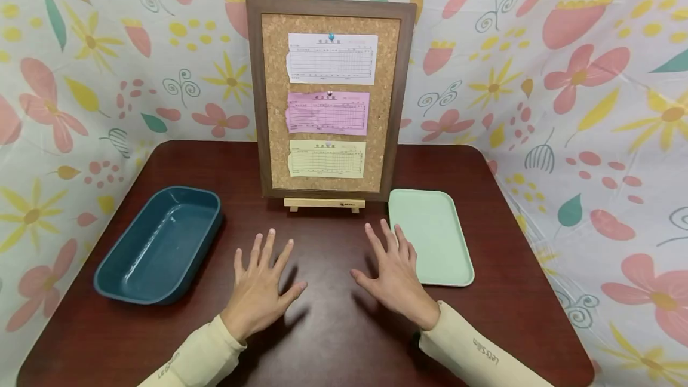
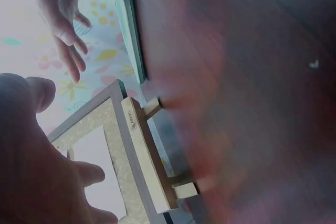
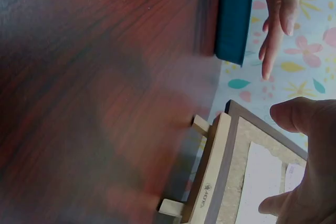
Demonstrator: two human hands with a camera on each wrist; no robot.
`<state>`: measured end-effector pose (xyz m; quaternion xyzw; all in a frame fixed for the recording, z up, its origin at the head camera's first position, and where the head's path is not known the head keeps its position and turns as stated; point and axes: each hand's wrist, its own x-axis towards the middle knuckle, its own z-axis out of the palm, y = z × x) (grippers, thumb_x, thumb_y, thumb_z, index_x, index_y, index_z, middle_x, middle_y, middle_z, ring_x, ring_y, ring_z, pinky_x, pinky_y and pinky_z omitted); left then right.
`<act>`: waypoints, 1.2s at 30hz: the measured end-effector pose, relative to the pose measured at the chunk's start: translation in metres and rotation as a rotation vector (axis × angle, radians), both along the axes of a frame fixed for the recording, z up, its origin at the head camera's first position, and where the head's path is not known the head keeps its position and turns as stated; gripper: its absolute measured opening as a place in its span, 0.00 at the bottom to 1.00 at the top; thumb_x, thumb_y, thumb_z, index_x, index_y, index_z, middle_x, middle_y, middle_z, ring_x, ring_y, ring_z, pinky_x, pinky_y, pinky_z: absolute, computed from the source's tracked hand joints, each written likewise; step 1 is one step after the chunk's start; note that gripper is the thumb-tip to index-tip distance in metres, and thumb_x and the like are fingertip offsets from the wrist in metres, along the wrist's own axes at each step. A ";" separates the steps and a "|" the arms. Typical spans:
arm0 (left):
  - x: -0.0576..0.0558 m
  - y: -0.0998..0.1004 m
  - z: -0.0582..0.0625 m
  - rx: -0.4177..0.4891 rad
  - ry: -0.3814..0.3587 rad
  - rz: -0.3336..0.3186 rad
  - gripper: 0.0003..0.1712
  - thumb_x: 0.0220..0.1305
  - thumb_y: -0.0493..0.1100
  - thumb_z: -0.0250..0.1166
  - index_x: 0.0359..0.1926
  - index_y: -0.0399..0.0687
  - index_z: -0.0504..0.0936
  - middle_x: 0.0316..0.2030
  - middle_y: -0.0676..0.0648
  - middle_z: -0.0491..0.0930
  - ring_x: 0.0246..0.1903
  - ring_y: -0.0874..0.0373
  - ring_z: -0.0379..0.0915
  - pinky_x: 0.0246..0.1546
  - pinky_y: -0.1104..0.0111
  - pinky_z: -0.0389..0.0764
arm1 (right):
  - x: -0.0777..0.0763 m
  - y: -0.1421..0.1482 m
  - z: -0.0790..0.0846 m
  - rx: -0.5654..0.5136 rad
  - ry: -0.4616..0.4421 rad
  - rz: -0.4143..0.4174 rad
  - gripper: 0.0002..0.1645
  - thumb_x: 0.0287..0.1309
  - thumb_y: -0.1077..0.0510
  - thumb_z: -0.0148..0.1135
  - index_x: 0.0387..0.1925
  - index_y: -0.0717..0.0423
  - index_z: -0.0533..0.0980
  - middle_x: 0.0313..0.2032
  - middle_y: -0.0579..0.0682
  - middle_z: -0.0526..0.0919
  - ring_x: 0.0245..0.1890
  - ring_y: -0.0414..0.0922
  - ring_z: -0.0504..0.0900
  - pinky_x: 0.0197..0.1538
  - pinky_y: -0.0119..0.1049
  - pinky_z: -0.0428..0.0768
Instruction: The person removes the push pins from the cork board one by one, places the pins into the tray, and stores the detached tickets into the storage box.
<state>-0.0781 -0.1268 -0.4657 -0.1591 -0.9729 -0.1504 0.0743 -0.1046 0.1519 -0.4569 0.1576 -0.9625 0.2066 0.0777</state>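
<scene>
Both hands hover over the table with fingers spread and nothing in them. My left hand is between the blue basin and the middle of the table. My right hand is beside the green tray, its fingers partly overlapping the tray's left edge from above. Ahead of them a framed cork board leans on a small wooden easel. Pinned to it, one above another, are a white slip, a pink slip and a yellow slip. A blue pushpin holds the top slip.
The deep blue basin stands at the left on the dark red-brown table. Flower-patterned cloth hangs behind the table and along both sides. The cork board stands near the table's back edge.
</scene>
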 end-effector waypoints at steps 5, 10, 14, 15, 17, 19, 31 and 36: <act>-0.003 0.000 0.003 -0.002 -0.003 -0.001 0.47 0.59 0.74 0.49 0.72 0.53 0.58 0.73 0.40 0.40 0.71 0.43 0.30 0.59 0.36 0.37 | -0.004 0.004 0.005 -0.003 0.006 0.000 0.55 0.49 0.37 0.66 0.73 0.48 0.52 0.71 0.59 0.47 0.70 0.60 0.38 0.60 0.63 0.46; -0.006 -0.001 0.006 -0.001 0.012 0.004 0.47 0.59 0.74 0.49 0.72 0.54 0.58 0.72 0.38 0.42 0.70 0.42 0.32 0.59 0.36 0.37 | -0.010 0.006 0.011 -0.002 0.037 -0.007 0.55 0.48 0.38 0.67 0.72 0.50 0.53 0.70 0.61 0.50 0.69 0.62 0.42 0.59 0.63 0.48; -0.009 -0.004 0.009 -0.001 0.022 0.011 0.47 0.59 0.74 0.50 0.72 0.55 0.56 0.72 0.38 0.42 0.70 0.41 0.32 0.59 0.36 0.37 | -0.014 0.009 0.016 -0.001 0.034 -0.011 0.54 0.49 0.39 0.67 0.72 0.51 0.53 0.70 0.61 0.49 0.68 0.63 0.43 0.59 0.63 0.47; -0.010 -0.005 0.010 -0.003 0.024 0.013 0.47 0.59 0.74 0.49 0.72 0.55 0.56 0.72 0.38 0.41 0.70 0.41 0.32 0.59 0.36 0.37 | -0.015 0.009 0.018 -0.003 0.034 -0.013 0.54 0.49 0.39 0.67 0.72 0.51 0.53 0.70 0.61 0.49 0.68 0.63 0.43 0.59 0.62 0.47; -0.012 -0.007 0.012 -0.002 0.029 0.014 0.47 0.59 0.74 0.49 0.72 0.55 0.55 0.72 0.38 0.41 0.70 0.42 0.31 0.59 0.36 0.37 | -0.017 0.011 0.021 -0.005 0.040 -0.019 0.54 0.49 0.39 0.67 0.72 0.51 0.53 0.70 0.60 0.49 0.68 0.63 0.43 0.60 0.62 0.47; -0.014 -0.008 0.014 -0.005 0.041 0.015 0.48 0.59 0.74 0.49 0.73 0.55 0.55 0.72 0.38 0.40 0.70 0.42 0.30 0.58 0.36 0.37 | -0.019 0.012 0.025 -0.006 0.052 -0.021 0.54 0.49 0.40 0.67 0.72 0.51 0.53 0.70 0.60 0.49 0.68 0.63 0.43 0.60 0.62 0.47; -0.022 -0.014 0.028 -0.001 0.102 0.013 0.47 0.59 0.72 0.52 0.73 0.54 0.55 0.72 0.38 0.40 0.70 0.41 0.31 0.57 0.35 0.39 | -0.028 0.013 0.047 0.010 0.095 -0.012 0.53 0.50 0.39 0.64 0.73 0.49 0.51 0.70 0.61 0.50 0.68 0.63 0.43 0.60 0.63 0.47; -0.027 -0.016 0.035 0.005 0.129 0.010 0.47 0.59 0.71 0.51 0.72 0.53 0.55 0.72 0.36 0.42 0.70 0.40 0.32 0.58 0.35 0.38 | -0.031 0.011 0.056 0.013 0.104 -0.011 0.53 0.51 0.38 0.64 0.73 0.48 0.51 0.70 0.59 0.48 0.68 0.63 0.43 0.60 0.63 0.47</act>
